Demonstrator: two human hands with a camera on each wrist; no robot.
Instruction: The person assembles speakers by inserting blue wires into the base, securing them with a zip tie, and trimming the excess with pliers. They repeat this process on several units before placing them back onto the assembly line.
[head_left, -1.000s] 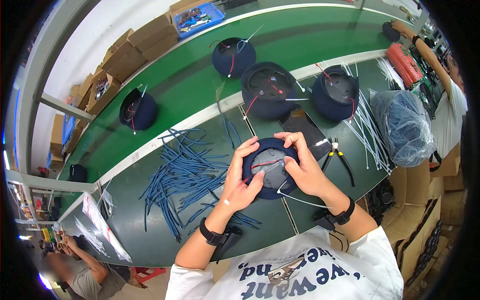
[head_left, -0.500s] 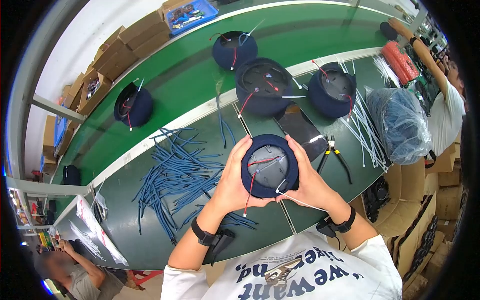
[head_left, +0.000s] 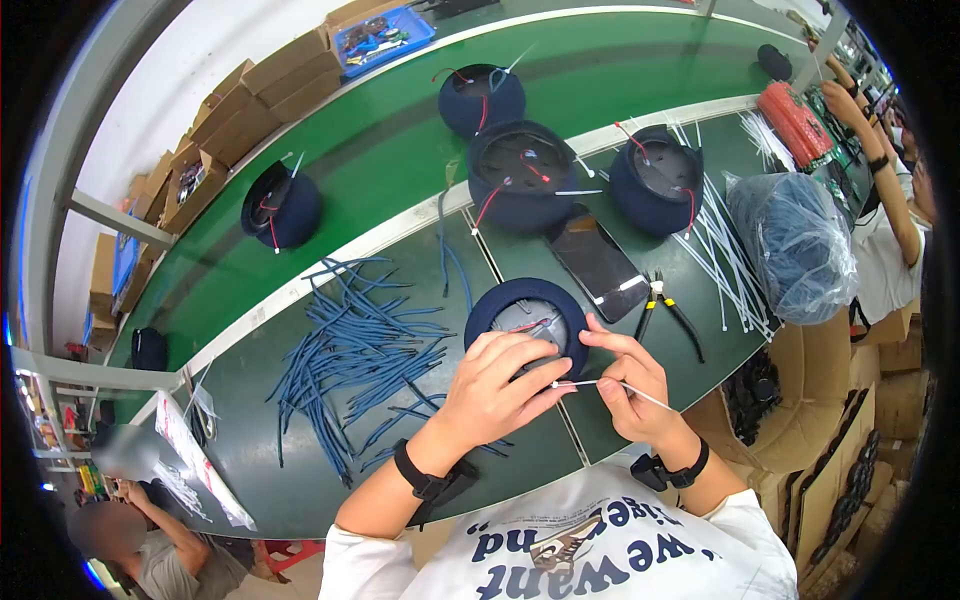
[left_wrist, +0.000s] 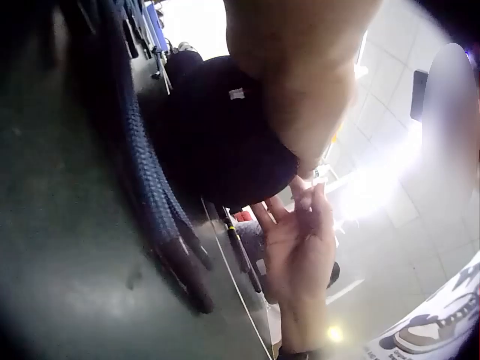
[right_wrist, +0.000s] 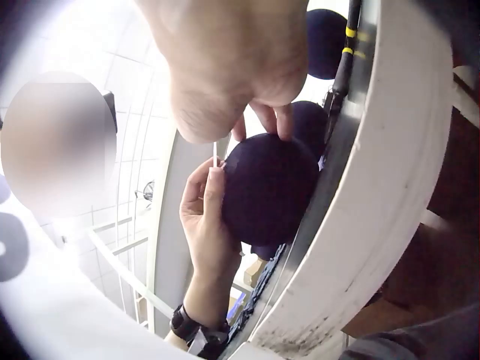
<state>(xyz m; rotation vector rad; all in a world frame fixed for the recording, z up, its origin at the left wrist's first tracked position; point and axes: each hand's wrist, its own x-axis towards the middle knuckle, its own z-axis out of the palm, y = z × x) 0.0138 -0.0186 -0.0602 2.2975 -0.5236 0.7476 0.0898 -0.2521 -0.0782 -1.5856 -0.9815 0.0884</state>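
A round navy fabric-covered shell (head_left: 487, 306), with a grey plastic inside and red wires, is in front of me, opening upward. A white zip tie (head_left: 582, 383) runs from its near rim to the right. My left hand (head_left: 500, 385) lies across the near left of the opening, its thumb and forefinger pinching the zip tie near its head. With thumb and fingers my right hand (head_left: 637, 392) pinches the tie's tail, and one finger reaches up to the shell's right side. In the right wrist view the tie stands out as a thin strip (right_wrist: 216, 154) between the hands.
Blue braided cords (head_left: 360, 350) lie piled on the left. Cutters (head_left: 668, 315) with yellow bands, a dark phone (head_left: 595, 262), loose zip ties (head_left: 725, 260) and a bagged bundle (head_left: 795, 245) lie on the right. Similar shells (head_left: 525, 175) stand behind, some on the green belt (head_left: 370, 170).
The hands held the shell by its sides. Now it sits slightly farther away, the left hand has come over its near rim, and the right hand has taken the zip tie's tail.
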